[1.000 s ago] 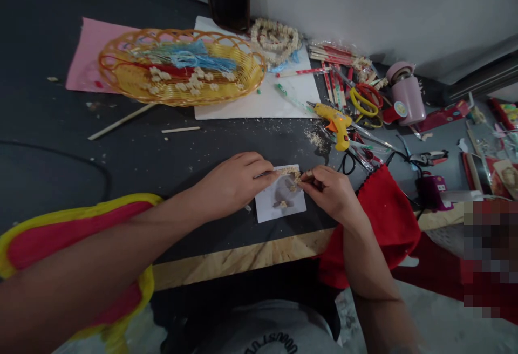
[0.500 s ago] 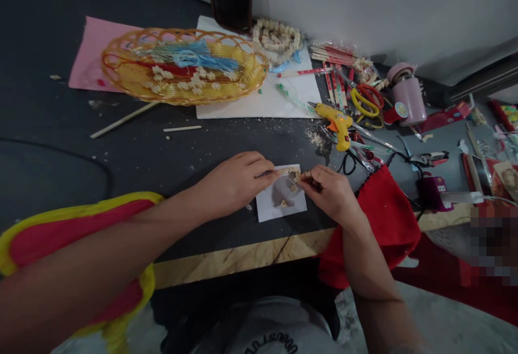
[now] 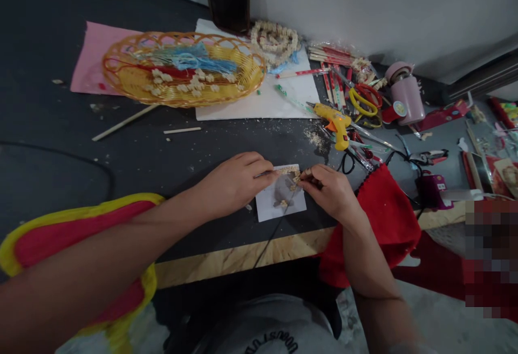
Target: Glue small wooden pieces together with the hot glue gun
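Between my hands a short chain of small beige pieces (image 3: 290, 170) spans above a white paper square (image 3: 269, 209). My left hand (image 3: 238, 184) pinches its left end, fingertips pressed together. At its right end my right hand (image 3: 329, 191) is closed, thumb against fingers, on the same chain. A thin dark cord hangs from near my right fingertips over the table edge. One loose beige piece (image 3: 284, 203) lies on the paper.
Behind are a yellow wicker basket (image 3: 243, 81) with tassels, a white sheet (image 3: 226, 112), a yellow glue gun (image 3: 335, 122), scissors (image 3: 363, 103) and a pink flask (image 3: 408, 95). Red cloth (image 3: 384, 216) lies right; a pink-yellow cushion (image 3: 52, 238) is at left.
The thin dark cord now hangs in view from the beige chain across the paper and table edge. Both hands stay almost in place, still pinching.
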`<state>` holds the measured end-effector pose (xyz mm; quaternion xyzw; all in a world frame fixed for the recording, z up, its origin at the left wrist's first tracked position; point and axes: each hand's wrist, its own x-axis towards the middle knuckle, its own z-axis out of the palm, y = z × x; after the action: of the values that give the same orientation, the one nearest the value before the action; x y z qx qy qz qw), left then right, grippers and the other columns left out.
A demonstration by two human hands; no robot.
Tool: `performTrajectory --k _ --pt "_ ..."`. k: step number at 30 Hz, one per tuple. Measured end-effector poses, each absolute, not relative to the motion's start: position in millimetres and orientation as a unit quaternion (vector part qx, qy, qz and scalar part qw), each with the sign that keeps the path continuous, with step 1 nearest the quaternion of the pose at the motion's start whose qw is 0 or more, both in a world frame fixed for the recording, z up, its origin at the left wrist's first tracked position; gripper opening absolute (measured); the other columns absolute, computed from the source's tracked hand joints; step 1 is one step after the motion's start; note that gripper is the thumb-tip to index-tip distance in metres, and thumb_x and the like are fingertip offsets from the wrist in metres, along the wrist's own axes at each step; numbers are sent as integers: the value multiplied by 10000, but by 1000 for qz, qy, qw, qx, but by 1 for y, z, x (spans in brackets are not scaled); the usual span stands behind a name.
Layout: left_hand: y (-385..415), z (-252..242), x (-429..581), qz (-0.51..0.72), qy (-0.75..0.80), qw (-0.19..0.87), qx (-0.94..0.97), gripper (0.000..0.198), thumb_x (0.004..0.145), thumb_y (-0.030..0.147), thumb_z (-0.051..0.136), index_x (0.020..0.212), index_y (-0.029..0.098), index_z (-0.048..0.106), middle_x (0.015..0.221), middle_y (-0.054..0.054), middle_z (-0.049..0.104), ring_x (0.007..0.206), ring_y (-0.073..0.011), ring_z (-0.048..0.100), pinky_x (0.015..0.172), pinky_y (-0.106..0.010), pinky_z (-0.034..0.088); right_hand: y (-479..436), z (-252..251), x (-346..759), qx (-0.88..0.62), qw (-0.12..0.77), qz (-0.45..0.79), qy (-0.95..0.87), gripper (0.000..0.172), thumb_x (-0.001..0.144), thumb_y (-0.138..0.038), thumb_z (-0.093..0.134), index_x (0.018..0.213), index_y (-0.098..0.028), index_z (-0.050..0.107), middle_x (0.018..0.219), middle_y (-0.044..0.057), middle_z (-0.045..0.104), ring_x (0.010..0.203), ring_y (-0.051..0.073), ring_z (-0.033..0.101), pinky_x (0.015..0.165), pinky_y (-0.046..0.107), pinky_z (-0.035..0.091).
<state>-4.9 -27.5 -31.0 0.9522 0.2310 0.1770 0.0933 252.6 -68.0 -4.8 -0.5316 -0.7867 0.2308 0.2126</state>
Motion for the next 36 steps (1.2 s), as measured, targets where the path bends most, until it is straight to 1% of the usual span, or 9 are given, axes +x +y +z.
performTrajectory --k 7,9,11,13,18,26,31,33,36 --pt "-26 -27 -5 159 226 91 957 352 904 70 465 1177 153 670 1132 -125 684 1029 -249 613 919 -405 496 -67 -4 255 -539 222 244 -775 55 872 -188 678 854 -211 631 866 30 700 737 141 664 651 242 514" --pt "-26 -25 -6 151 220 86 960 350 912 77 453 1177 151 670 1131 -124 687 1036 -247 612 921 -405 499 -67 -5 256 -539 235 241 -772 36 895 -179 635 901 -215 638 914 41 715 796 154 683 696 259 536" --pt "-25 -23 -6 139 209 80 965 349 912 80 456 1183 143 666 1133 -126 689 1046 -249 612 932 -409 499 -66 -6 256 -533 235 230 -780 95 935 -164 559 930 -218 638 983 63 725 900 175 695 767 289 550" --pt "-24 -22 -7 136 200 78 967 353 904 73 461 1185 135 665 1128 -130 691 1049 -251 615 938 -412 501 -65 -7 256 -525 224 219 -792 157 963 -155 500 907 -220 632 992 75 727 952 189 692 799 307 551" --pt "-24 -21 -6 163 204 62 963 317 937 96 447 1146 133 682 1102 -134 700 1002 -237 624 904 -400 524 -65 -9 254 -516 210 202 -805 175 980 -187 495 861 -210 621 923 78 708 888 188 683 763 295 545" --pt "-24 -17 -5 169 217 56 960 305 990 161 422 1136 145 689 1045 -115 714 942 -218 632 853 -372 544 -65 -8 253 -514 207 215 -804 159 975 -192 515 911 -200 660 951 78 718 887 195 688 765 298 534" --pt "-26 -18 -4 173 228 41 957 291 993 190 453 1157 112 680 1033 -127 716 941 -238 641 855 -380 547 -65 -7 252 -520 202 217 -801 151 970 -190 526 900 -192 660 931 78 714 875 196 685 745 285 516" --pt "-26 -17 -4 170 239 51 955 295 990 203 471 1183 95 667 1049 -139 716 954 -246 643 857 -383 546 -65 -7 252 -521 200 218 -801 153 969 -189 524 905 -192 662 937 79 716 878 195 683 747 284 514" --pt "-26 -15 -4 159 256 85 950 305 992 221 472 1208 107 654 1070 -144 719 986 -251 646 877 -395 541 -65 -9 253 -520 200 225 -800 152 972 -194 521 931 -197 667 966 80 723 896 191 683 761 282 516"
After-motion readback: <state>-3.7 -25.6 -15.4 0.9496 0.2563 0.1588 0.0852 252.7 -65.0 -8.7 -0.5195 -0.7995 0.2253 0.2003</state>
